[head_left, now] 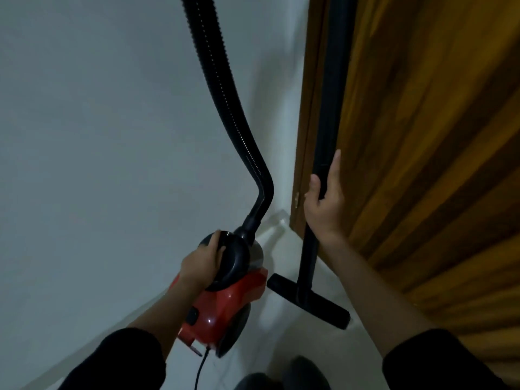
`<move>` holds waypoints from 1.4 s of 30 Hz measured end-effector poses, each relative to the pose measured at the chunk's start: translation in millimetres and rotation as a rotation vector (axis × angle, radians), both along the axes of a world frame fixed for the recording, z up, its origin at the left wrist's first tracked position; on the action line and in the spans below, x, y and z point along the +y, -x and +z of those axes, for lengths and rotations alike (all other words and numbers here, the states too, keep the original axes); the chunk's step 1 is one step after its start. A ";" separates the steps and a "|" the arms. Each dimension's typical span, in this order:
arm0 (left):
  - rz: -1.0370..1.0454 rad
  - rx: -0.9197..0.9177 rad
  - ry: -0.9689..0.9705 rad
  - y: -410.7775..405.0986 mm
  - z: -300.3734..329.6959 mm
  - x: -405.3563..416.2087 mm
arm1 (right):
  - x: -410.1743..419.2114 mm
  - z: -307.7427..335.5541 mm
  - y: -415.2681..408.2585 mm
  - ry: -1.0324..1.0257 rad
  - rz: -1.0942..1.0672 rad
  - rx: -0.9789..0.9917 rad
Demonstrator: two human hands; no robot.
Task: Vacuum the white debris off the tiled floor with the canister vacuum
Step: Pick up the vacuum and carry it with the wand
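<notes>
A small red and black canister vacuum [225, 302] hangs low in the middle of the head view. My left hand [201, 263] grips its black carry handle from the left. A ribbed black hose [222, 88] rises from the canister's front and runs out of the top of the frame. My right hand [323, 201] holds the black wand tube [327, 102], thumb on its left side and fingers behind it. The wand stands nearly upright against the door edge. Its flat black floor nozzle [309, 302] sits on the pale tiled floor [281, 342]. No white debris shows in this dim frame.
A plain white wall [98, 136] fills the left side. A wooden door [422, 136] and its frame stand on the right, close behind the wand. The vacuum's black power cord [201, 370] trails down toward my dark shoes [306, 372] at the bottom edge.
</notes>
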State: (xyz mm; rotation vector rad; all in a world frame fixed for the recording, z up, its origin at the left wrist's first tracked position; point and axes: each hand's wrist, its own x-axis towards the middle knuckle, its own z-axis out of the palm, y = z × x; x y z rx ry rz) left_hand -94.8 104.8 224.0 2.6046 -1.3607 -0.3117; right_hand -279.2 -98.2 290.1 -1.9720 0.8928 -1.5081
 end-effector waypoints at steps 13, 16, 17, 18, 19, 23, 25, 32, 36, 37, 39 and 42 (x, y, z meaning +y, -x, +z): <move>-0.130 -0.182 -0.006 -95.6 -301.7 -101.4 | -116.2 -296.4 -105.7 0.035 -0.020 -0.137; -0.248 -0.224 0.086 -107.2 -342.9 -103.6 | -128.0 -340.0 -125.1 0.001 -0.004 -0.178; -0.263 -0.236 0.083 -110.9 -353.4 -104.2 | -129.3 -351.7 -130.9 -0.025 -0.004 -0.182; -0.278 -0.264 0.099 -114.6 -364.8 -105.3 | -129.6 -362.2 -136.1 -0.054 -0.001 -0.183; -0.293 -0.287 0.109 -117.2 -376.4 -106.1 | -129.5 -372.1 -141.0 -0.070 -0.001 -0.176; -0.289 -0.323 0.122 -123.9 -403.6 -108.6 | -138.8 -386.7 -158.9 -0.034 0.007 -0.148; -0.264 -0.331 0.151 -128.9 -410.0 -110.6 | -149.7 -391.1 -165.3 -0.055 0.052 -0.156; -0.212 -0.311 0.158 -139.2 -416.2 -114.8 | -169.9 -402.8 -169.3 -0.084 0.003 -0.113; -0.222 -0.343 0.163 -137.6 -417.5 -112.5 | -163.1 -392.4 -167.1 -0.035 0.003 -0.044; -0.221 -0.354 0.157 -136.0 -418.8 -111.8 | -160.2 -387.9 -166.1 -0.036 0.016 -0.034; -0.208 -0.335 0.131 -132.0 -418.0 -109.3 | -157.5 -381.4 -164.3 -0.056 0.029 0.014; -0.177 -0.270 0.104 -127.5 -411.2 -106.2 | -151.3 -371.5 -159.1 -0.084 0.030 0.089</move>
